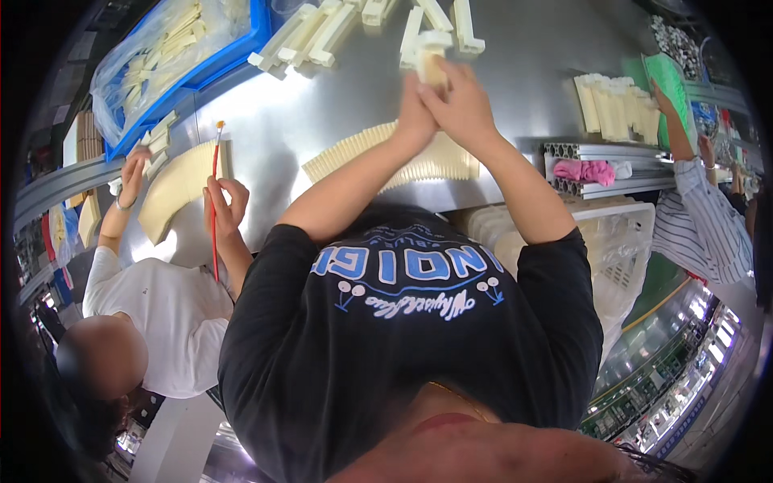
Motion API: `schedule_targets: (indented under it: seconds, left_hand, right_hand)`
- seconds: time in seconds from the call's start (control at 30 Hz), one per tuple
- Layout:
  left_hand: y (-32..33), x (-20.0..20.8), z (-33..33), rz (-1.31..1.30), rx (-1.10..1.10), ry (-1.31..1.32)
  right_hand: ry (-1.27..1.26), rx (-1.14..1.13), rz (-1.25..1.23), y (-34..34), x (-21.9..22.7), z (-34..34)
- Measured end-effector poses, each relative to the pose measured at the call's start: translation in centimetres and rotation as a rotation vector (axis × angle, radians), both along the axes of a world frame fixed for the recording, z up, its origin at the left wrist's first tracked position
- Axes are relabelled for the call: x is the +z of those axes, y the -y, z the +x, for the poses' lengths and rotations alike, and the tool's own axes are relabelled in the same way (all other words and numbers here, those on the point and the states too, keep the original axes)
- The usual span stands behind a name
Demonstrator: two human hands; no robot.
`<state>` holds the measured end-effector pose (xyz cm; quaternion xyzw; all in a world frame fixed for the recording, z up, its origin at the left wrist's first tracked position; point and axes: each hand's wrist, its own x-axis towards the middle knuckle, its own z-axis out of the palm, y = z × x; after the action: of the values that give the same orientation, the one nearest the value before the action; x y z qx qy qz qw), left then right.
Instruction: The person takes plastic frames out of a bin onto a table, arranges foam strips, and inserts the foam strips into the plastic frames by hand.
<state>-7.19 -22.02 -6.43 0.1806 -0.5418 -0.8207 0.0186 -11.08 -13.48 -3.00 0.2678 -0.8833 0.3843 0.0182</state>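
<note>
My left hand [415, 114] and my right hand [467, 101] meet over the far half of the metal table. Between their fingers is a cream plastic piece [435, 58], slightly blurred, its lower end hidden by the fingers. Beneath my wrists lies a fanned row of thin cream plastic pieces [342, 157], set edge to edge; my forearms cover parts of it. Just beyond my hands are several loose long cream plastic parts [409, 39] with stepped ends. More of these long parts [326, 36] lie to the far left.
At left a co-worker's hand holds a red brush [214, 217] beside another curved row of cream pieces [181, 185]. A blue bin [262, 36] lined with plastic stands beyond. To the right are stacked cream parts [616, 109], metal rails with a pink cloth [584, 171], and a white crate [632, 221].
</note>
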Motion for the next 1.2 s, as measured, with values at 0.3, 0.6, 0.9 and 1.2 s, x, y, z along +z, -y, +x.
schedule_targets:
  seconds: [0.3, 0.6, 0.9, 1.2]
  left_hand:
    - [4.2, -6.0, -7.7, -1.212, 0.016, -0.053]
    - [7.2, -8.0, -11.4, -1.220, -0.185, 0.250]
    - [5.8, -6.7, -7.6, -1.757, 0.225, 0.044]
    - [7.1, -3.4, -8.0, -1.771, -0.547, 0.011]
  right_hand:
    - [-0.084, -0.535, 0.587, -11.8, -7.2, -11.6]
    - [-0.014, -0.317, 0.764, -11.8, -6.0, -8.1]
    - [0.594, -0.058, 0.736, -8.9, -6.3, 0.7]
    - [0.442, -0.020, 0.571, -11.2, -7.3, -2.8]
